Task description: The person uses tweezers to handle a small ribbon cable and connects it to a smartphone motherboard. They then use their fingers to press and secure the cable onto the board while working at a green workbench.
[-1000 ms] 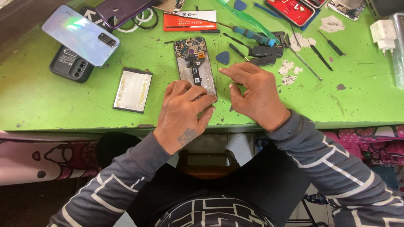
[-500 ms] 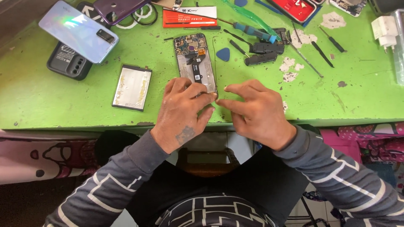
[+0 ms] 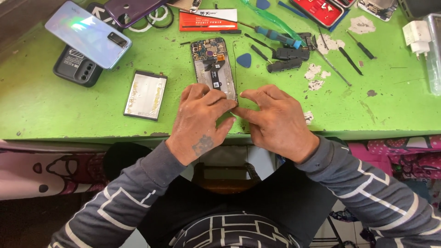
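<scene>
Looking down from a head-worn camera, a person's 2 hands met at the near end of an opened phone point(image 3: 213, 66) that lay flat on a green table point(image 3: 55, 110), its circuit board and inner parts facing up. The left hand point(image 3: 200, 121) rested palm down over the phone's near end, fingers curled together and pressing on it. The right hand point(image 3: 275, 121) lay just beside it, thumb and forefinger pinched together at the phone's near right corner, touching the left fingertips; whether anything sat between them could not be told.

Left of the phone, near it, lay a flat silver battery point(image 3: 145, 95). Farther left, a pale iridescent phone back point(image 3: 87, 34) rested on top of a black phone case point(image 3: 76, 69). Just right of the opened phone sat a blue triangular pick point(image 3: 244, 60), and beyond it a blue-handled screwdriver point(image 3: 273, 34) and 2 small black parts point(image 3: 287, 59). A white charger plug point(image 3: 418, 33) stood at the far right edge.
</scene>
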